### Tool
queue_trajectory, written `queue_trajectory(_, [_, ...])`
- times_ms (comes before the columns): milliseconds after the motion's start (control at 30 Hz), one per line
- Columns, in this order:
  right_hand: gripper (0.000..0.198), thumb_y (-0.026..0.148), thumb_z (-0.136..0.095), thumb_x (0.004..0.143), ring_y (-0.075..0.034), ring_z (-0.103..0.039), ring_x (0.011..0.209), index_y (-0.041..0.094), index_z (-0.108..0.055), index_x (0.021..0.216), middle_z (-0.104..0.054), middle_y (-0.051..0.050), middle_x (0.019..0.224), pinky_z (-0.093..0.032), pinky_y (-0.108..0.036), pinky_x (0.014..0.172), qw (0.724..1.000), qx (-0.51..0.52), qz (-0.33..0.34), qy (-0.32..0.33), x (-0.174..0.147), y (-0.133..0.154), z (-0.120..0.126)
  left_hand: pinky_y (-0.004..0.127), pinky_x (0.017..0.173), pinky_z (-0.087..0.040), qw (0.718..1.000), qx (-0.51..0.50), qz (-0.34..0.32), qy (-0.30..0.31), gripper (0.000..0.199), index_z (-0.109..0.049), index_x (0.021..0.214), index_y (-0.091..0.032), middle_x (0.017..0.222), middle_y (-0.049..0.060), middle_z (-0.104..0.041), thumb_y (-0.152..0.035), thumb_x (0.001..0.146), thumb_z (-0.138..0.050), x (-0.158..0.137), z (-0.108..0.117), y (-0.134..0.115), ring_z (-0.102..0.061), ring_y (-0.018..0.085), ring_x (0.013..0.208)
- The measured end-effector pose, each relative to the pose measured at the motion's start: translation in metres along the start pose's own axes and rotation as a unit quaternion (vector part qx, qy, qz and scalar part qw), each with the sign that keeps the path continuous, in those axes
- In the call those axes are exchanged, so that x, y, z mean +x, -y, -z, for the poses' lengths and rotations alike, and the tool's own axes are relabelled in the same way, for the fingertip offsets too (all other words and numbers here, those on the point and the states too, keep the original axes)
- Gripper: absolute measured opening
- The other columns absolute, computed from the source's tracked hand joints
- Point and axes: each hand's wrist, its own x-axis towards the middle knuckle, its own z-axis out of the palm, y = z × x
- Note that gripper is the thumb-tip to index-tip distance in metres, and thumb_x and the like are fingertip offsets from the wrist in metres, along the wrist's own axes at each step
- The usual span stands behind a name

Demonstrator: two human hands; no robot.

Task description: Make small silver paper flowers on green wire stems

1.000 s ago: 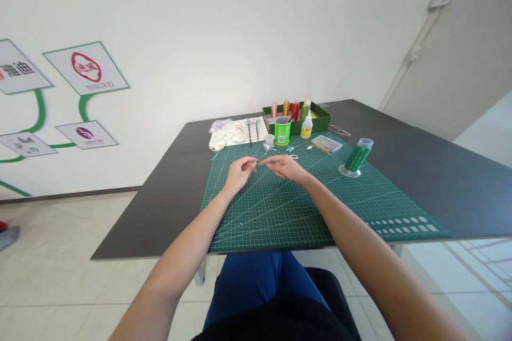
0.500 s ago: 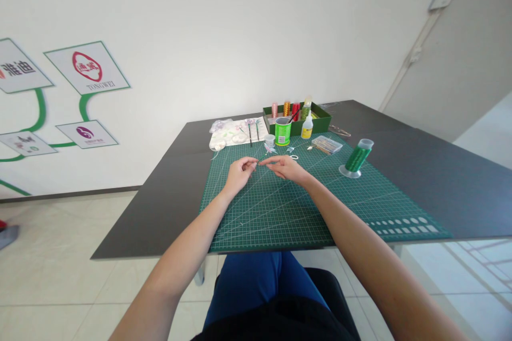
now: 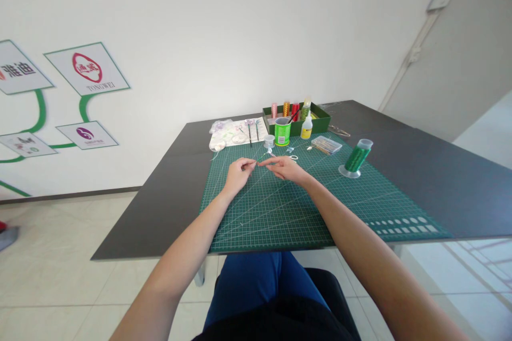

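Observation:
My left hand point(image 3: 240, 175) is closed in a pinch, thumb and forefinger pressed round the lower end of a thin green flower stem point(image 3: 262, 157). A small pale, purplish flower point(image 3: 271, 153) shows at the stem's upper end, just beyond my right fingers. My right hand point(image 3: 286, 168) reaches in from the other side, its fingertips meeting the left ones and closed at the stem. Any thread between the fingertips is too fine to make out. Both hands are over the green cutting mat point(image 3: 276, 213).
Behind the hands stand a small clear cup point(image 3: 269, 141), a green can point(image 3: 282, 133) and a glue bottle point(image 3: 306, 127). White-handled scissors point(image 3: 293, 157) lie by my right hand. A green thread spool point(image 3: 357, 159), a clear case point(image 3: 327, 145) and a green box point(image 3: 324, 125) are further right.
The flower on the stem has swung down and slightly right, away from the cup, and more green stem shows. Both hands stay in nearly the same place.

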Motion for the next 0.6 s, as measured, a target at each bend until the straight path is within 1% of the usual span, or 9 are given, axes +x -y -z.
queue_trajectory(233, [0.05,0.039,-0.058,0.089,-0.007,-0.028,0.038,0.004,-0.072,0.122,-0.037,0.011,0.038,-0.024,-0.023,0.044,1.0,-0.005,-0.001,0.001,-0.001,-0.0002,-0.0001,0.025,0.057,-0.043,0.999,-0.043,0.006,-0.001,0.016,-0.076,0.089,-0.015,0.07,0.003,-0.066,-0.027,0.084,-0.067,-0.0015,0.0003,-0.001,-0.056,0.012,0.057])
queue_trajectory(400, [0.049,0.038,-0.058,0.089,-0.007,-0.029,0.038,0.005,-0.072,0.122,-0.038,0.01,0.038,-0.023,-0.022,0.044,1.0,-0.008,-0.002,0.001,-0.0015,0.0,0.0001,0.022,0.05,-0.036,0.994,-0.103,0.038,0.007,0.023,-0.075,0.091,-0.014,0.068,0.002,-0.063,-0.035,0.081,-0.071,-0.0024,0.0003,-0.0012,-0.05,0.01,0.052])
queue_trajectory(600, [0.049,0.039,-0.059,0.089,-0.007,-0.03,0.038,0.006,-0.073,0.123,-0.039,0.01,0.039,-0.024,-0.023,0.045,1.0,-0.007,-0.006,-0.003,-0.002,0.0005,0.0003,0.021,0.045,-0.027,0.986,-0.147,0.073,0.014,0.031,-0.075,0.091,-0.014,0.067,0.0,-0.06,-0.041,0.076,-0.076,-0.0041,0.0001,-0.0063,-0.042,0.007,0.048])
